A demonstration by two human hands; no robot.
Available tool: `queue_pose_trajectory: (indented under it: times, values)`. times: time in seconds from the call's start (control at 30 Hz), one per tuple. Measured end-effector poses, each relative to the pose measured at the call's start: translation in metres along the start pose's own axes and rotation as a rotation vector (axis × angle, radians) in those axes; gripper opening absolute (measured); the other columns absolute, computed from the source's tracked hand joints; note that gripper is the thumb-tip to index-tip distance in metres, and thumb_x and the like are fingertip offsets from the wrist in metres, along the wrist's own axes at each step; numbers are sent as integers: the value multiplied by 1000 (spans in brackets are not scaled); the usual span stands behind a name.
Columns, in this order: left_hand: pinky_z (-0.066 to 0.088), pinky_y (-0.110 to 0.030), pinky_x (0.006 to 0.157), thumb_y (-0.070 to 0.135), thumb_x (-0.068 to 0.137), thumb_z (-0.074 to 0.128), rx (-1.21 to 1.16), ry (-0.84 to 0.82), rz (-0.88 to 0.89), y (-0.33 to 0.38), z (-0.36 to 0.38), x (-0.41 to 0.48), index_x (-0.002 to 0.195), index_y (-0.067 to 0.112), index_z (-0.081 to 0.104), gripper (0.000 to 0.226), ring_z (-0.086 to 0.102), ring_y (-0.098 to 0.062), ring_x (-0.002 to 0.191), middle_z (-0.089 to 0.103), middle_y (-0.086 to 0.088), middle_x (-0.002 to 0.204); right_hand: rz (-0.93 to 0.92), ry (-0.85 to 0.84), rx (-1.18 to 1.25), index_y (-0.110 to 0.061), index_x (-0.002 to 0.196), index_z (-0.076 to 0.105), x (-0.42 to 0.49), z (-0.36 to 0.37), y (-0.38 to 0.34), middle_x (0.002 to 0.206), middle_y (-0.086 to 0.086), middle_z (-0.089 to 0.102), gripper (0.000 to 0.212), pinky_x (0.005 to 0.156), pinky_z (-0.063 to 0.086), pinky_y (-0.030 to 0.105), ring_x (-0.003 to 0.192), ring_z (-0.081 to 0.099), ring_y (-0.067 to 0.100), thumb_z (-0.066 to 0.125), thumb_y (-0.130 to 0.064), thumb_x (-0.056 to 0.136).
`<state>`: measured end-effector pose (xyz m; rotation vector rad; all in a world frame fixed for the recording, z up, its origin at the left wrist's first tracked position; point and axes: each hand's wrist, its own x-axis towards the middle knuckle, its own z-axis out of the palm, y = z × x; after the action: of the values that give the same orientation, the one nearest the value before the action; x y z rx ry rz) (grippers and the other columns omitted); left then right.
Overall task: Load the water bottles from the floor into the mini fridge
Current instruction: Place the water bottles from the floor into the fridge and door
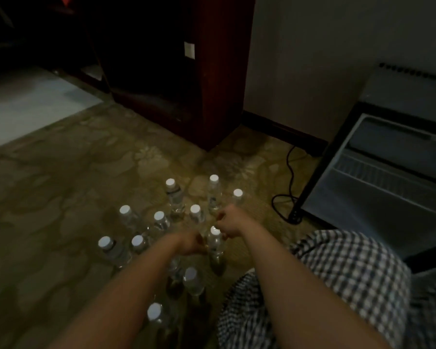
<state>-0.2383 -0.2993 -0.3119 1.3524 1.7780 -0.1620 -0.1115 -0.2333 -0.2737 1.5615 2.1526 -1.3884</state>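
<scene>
Several clear water bottles (174, 195) with white caps stand upright on the patterned carpet in front of me. My left hand (190, 244) reaches in among them, its fingers against the side of one bottle (215, 239). My right hand (228, 222) is just beyond that bottle's cap with its fingers curled, right below another bottle (238, 193). Blur and dim light hide whether either hand holds a bottle. The mini fridge (378, 177) stands open at the right, with a wire shelf showing inside.
A black power cord (285, 197) loops on the carpet between the bottles and the fridge. A dark wooden cabinet (212, 96) stands behind the bottles. My knee in checked cloth (350, 278) is at the lower right. Pale flooring lies at the far left.
</scene>
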Motion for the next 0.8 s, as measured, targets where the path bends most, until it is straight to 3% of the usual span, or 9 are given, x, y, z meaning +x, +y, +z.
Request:
queue_pose_trajectory:
  times: [0.07, 0.13, 0.27, 0.37, 0.53, 0.8]
  values:
    - [42, -31, 97, 25, 91, 55, -45, -17, 13, -7, 12, 15, 121, 13, 54, 32, 53, -22, 116, 56, -8, 127, 50, 41, -18, -7, 119, 57, 22, 16, 6, 114, 12, 61, 30, 87, 54, 38, 99, 62, 24, 55, -13, 90]
    - [40, -28, 95, 21, 92, 53, -111, -17, 8, -13, 21, 28, 127, 11, 51, 36, 51, -23, 120, 54, -8, 129, 86, 71, -52, -6, 122, 54, 35, 22, 9, 123, 15, 57, 35, 98, 49, 43, 112, 57, 29, 56, -13, 88]
    - [42, -34, 103, 18, 90, 55, -324, 71, -5, -24, 35, 54, 130, 12, 48, 40, 52, -26, 121, 55, -10, 130, 97, 55, -135, -5, 124, 55, 61, 24, 17, 128, 15, 56, 36, 100, 47, 39, 116, 55, 29, 56, -12, 89]
    - [33, -24, 101, 16, 91, 56, -376, 81, 12, -23, 44, 67, 142, 12, 33, 56, 42, -24, 131, 45, -9, 141, 76, -54, -210, -9, 132, 49, 76, 20, 21, 134, 14, 52, 45, 98, 46, 36, 119, 53, 29, 58, -16, 89]
    - [26, -24, 108, 16, 91, 56, -406, 56, 39, -26, 47, 89, 147, 11, 19, 67, 31, -22, 139, 30, -9, 152, 26, -188, -321, -7, 124, 55, 102, 27, 23, 128, 14, 56, 38, 94, 46, 35, 114, 56, 28, 61, -19, 88]
    - [31, -35, 112, 13, 86, 62, -534, -3, 33, -35, 53, 109, 148, 19, 14, 78, 34, -25, 137, 33, -9, 150, -71, -114, -303, -11, 118, 57, 113, 33, 46, 127, 11, 58, 31, 94, 42, 34, 116, 54, 27, 58, -20, 88]
